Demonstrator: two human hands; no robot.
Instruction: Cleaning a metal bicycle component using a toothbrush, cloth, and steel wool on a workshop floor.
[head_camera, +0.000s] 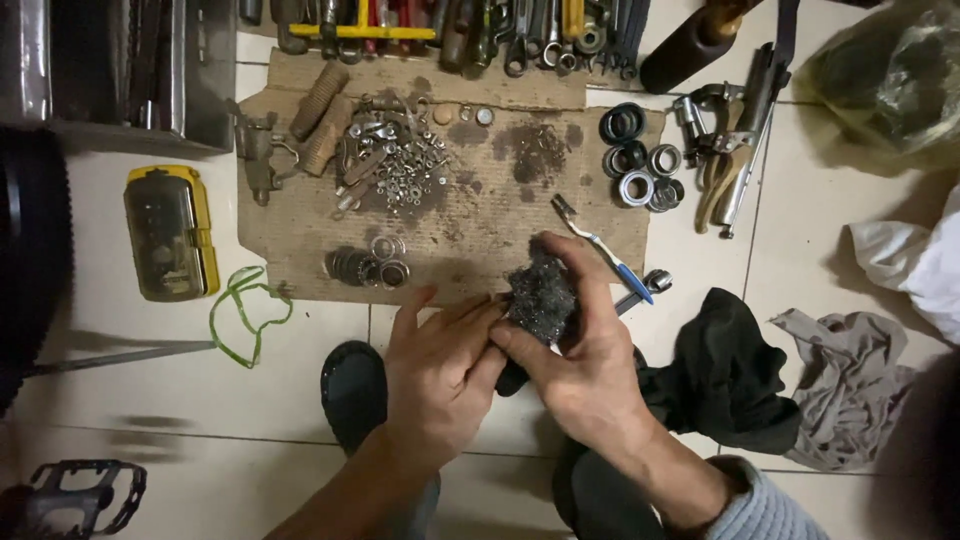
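My right hand (580, 360) grips a dark grey wad of steel wool (541, 295), fingers curled over its top. My left hand (440, 365) lies flat beside it, its fingertips touching the wad's lower left side; something small may be between the hands but it is hidden. Both hands hover over the front edge of a greasy cardboard sheet (300, 225) on the tiled floor. A toothbrush (605, 250) with a blue handle lies just beyond my right hand.
On the cardboard lie a heap of small nuts and washers (400, 170), rings (370, 265) and two ribbed grips (320, 115). Bearings (640, 165) sit at right, tools (450, 25) behind. A yellow bit case (170, 230), green glasses (245, 310), dark rags (725, 375) and a pedal (75, 495) surround me.
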